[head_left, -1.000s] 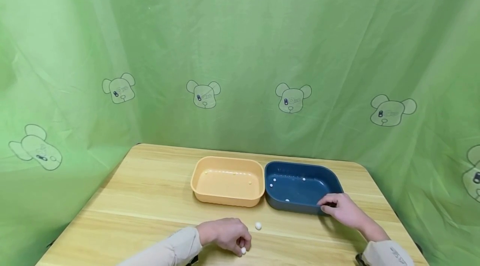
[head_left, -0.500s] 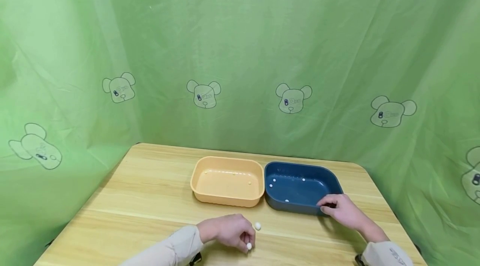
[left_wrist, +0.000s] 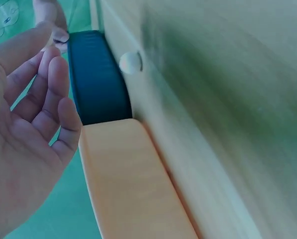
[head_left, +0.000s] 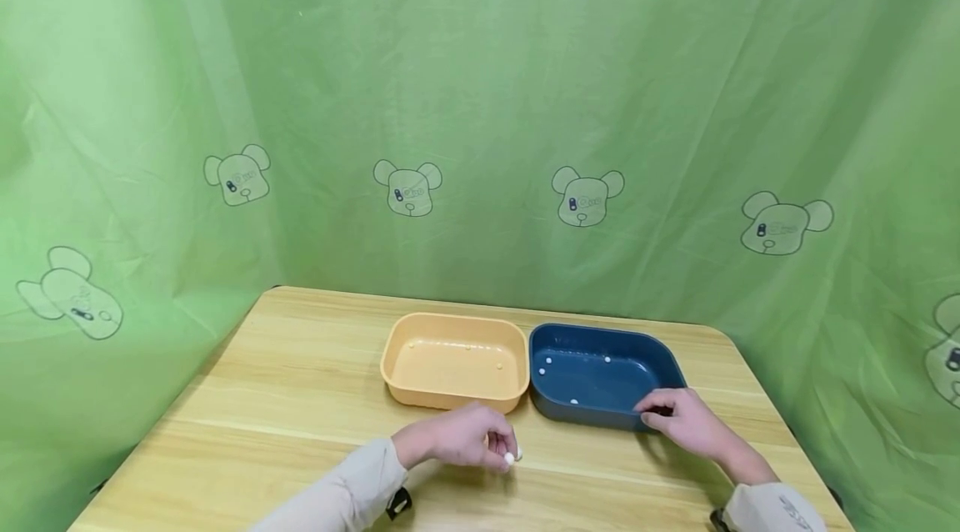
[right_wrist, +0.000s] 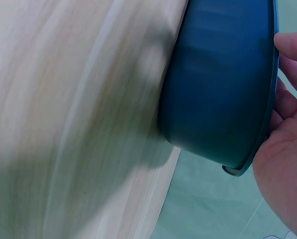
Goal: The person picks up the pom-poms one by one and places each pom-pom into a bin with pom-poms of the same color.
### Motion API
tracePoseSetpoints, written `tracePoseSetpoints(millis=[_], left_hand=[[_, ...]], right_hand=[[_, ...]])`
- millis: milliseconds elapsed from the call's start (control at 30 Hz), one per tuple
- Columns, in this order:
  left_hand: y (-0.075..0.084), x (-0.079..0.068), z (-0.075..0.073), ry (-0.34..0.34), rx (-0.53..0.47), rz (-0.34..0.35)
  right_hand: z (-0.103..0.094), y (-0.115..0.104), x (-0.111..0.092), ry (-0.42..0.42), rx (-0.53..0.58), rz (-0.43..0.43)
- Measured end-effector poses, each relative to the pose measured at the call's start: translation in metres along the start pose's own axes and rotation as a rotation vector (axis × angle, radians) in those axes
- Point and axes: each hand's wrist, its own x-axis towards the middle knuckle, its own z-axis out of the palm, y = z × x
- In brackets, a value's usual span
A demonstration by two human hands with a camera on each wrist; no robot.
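Note:
My left hand (head_left: 463, 437) pinches a small white ball (head_left: 509, 459) between thumb and fingertips, above the table in front of the orange basin (head_left: 457, 404). Another white ball (left_wrist: 131, 62) lies on the table, just beyond the held one in the head view. Seen from the left wrist, the fingers curl toward the thumb and mostly hide the held ball. With thumb and fingers, my right hand (head_left: 686, 422) holds the rim of the dark blue basin (head_left: 600, 414) at its near right corner; the thumb (right_wrist: 291, 47) is at the rim in the right wrist view.
Both basins stand side by side on the wooden table (head_left: 300, 365). Several small white balls lie in the blue one, and 3 small pale balls in the orange one. A green curtain (head_left: 480, 98) with bear prints hangs behind and around the table.
My left hand has lifted the pinched ball and moved it forward and slightly right, toward the other ball on the table. The right hand stays at the blue basin's rim.

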Motion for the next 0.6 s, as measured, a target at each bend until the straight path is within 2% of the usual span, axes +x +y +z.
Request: tracePoseSetpoints(millis=[133,600], left_hand=[[0.001,0.000,-0.005,0.032,-0.020,-0.025],[0.003,0.005,-0.012,0.105,-0.035,-0.035]], right_hand=[[0.001,0.000,-0.001,-0.003,-0.001,0.006],[0.001,0.002,0.000,-0.006,0.009,0.008]])
